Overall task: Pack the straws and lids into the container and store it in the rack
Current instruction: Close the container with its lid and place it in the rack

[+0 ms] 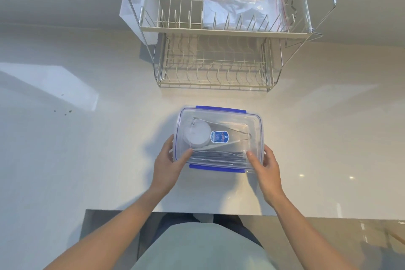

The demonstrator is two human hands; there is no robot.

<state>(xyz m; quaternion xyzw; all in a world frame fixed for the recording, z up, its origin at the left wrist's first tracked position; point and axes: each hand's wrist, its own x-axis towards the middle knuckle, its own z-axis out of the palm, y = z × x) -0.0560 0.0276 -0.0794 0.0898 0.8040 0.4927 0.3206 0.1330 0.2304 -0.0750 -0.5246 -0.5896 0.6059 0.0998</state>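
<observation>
- Both hands grip the container [219, 138] from its near corners: the left hand [168, 163] wraps the lower-left corner with its thumb laid on the cover, and the right hand [266, 165] wraps the lower-right corner, thumb also on top. Fingers of each are curled closed around the side walls.
- Head view, centre of the frame: the container sits on the pale counter [87, 160], just in front of the person, well apart from the rack [214, 35] at the upper middle.
- Through the clear cover, a bundle of straws [217, 155] lies along the near side and round white lids [196, 136] sit at the left end. How many straws or lids there are I cannot tell; they overlap and blur.
- Progress, as I judge it: packing looks done and the cover is on, with blue clips [220, 109] showing at the far and near edges. Whether they are snapped shut is unclear. Left to do: lift the container and set it in the rack.
- Count: one container, one rack with two tiers, two blue clips visible, one clear plastic bag [243, 6] lying on the upper tier. The lower tier looks free.
</observation>
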